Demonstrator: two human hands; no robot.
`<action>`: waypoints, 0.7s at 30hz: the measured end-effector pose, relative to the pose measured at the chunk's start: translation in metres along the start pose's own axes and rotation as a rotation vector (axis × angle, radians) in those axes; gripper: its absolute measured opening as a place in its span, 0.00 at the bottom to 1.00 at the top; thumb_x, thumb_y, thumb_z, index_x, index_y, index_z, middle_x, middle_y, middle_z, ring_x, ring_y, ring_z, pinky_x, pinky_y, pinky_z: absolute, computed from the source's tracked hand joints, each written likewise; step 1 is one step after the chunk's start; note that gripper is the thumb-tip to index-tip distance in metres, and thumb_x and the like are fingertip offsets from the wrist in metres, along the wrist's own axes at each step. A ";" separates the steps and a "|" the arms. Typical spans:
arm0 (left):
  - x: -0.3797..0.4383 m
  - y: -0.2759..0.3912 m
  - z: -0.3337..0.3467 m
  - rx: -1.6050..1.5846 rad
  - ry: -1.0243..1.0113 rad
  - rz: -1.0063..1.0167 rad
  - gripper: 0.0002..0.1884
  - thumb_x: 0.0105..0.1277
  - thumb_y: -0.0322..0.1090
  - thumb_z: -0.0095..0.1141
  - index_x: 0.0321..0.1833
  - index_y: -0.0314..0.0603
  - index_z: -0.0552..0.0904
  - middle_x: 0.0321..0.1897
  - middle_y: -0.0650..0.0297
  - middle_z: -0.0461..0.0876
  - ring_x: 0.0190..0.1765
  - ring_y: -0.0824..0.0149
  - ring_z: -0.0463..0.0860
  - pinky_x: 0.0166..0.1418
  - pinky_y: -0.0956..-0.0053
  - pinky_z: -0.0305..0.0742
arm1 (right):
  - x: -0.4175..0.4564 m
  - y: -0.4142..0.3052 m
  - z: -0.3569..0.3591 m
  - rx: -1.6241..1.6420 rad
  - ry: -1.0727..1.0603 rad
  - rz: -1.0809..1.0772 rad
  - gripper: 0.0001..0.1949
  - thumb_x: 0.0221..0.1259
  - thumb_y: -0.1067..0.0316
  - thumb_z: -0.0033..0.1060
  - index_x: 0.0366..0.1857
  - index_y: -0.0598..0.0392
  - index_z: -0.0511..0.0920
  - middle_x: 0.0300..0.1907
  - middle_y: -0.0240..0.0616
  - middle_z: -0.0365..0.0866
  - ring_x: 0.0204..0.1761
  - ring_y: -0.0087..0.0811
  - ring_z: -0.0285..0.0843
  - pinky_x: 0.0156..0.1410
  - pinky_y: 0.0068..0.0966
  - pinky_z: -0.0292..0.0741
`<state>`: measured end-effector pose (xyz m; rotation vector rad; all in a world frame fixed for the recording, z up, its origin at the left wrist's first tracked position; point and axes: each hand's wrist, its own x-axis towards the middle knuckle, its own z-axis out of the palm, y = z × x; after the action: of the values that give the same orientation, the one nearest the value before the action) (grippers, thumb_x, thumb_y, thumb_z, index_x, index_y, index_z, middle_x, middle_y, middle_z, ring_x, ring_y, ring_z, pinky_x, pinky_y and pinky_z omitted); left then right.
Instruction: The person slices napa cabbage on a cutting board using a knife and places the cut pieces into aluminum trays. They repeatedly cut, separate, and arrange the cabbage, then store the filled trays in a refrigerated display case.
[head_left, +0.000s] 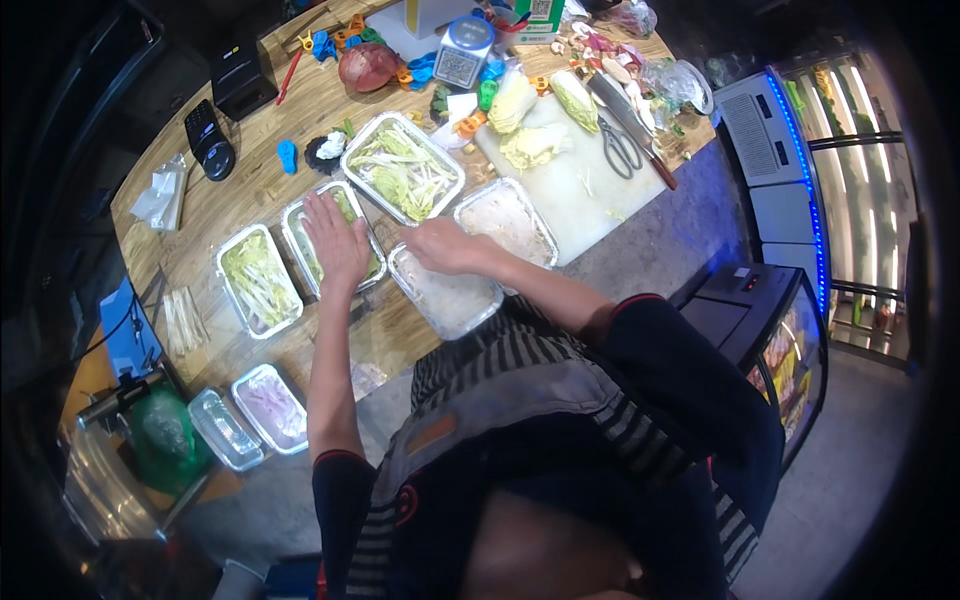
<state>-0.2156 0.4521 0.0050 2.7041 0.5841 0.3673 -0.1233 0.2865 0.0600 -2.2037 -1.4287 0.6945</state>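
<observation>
My left hand (337, 240) lies flat, fingers extended, over a foil tray (375, 274) of cut greens, hiding much of it. A lid seems to cover that tray. My right hand (446, 246) is bent over the upper edge of a covered foil tray (450, 304) with pale contents. Its fingertips point down and are partly hidden, so I cannot tell whether they pinch anything. Shredded napa cabbage (409, 169) fills a larger foil tray (459, 174) beyond my hands. More cabbage fills another tray (221, 262) on the left. A second pale tray (510, 214) stands right of my right hand.
A white cutting board (600, 202) bears cabbage pieces (534, 144), scissors (621, 150) and a cleaver (626, 112). Near the table's left end are a card terminal (209, 140) and chopsticks (185, 321). A tray of purplish strips (270, 409) stands near the lower-left edge.
</observation>
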 end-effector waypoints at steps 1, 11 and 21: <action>0.002 -0.001 0.007 0.012 -0.009 0.016 0.33 0.64 0.45 0.38 0.65 0.25 0.51 0.68 0.41 0.42 0.70 0.45 0.40 0.70 0.53 0.34 | -0.009 0.004 -0.001 -0.005 0.016 0.033 0.05 0.48 0.71 0.50 0.24 0.61 0.73 0.24 0.50 0.76 0.30 0.48 0.76 0.37 0.40 0.71; -0.004 0.003 -0.039 -0.244 0.089 -0.130 0.27 0.68 0.44 0.33 0.65 0.33 0.57 0.66 0.45 0.52 0.70 0.50 0.48 0.71 0.56 0.36 | -0.015 0.021 -0.010 0.051 0.165 -0.024 0.07 0.52 0.70 0.47 0.22 0.62 0.72 0.19 0.51 0.73 0.26 0.49 0.74 0.34 0.41 0.71; -0.127 0.048 -0.018 -1.578 0.216 -1.181 0.09 0.67 0.34 0.45 0.42 0.34 0.70 0.37 0.57 0.76 0.43 0.60 0.79 0.47 0.67 0.77 | 0.168 -0.029 0.010 -0.297 0.186 -0.568 0.06 0.47 0.76 0.46 0.29 0.58 0.75 0.31 0.47 0.77 0.40 0.45 0.75 0.49 0.40 0.68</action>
<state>-0.3165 0.3601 0.0172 0.6307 1.1207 0.4505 -0.0922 0.4534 0.0389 -1.8426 -2.0238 0.0840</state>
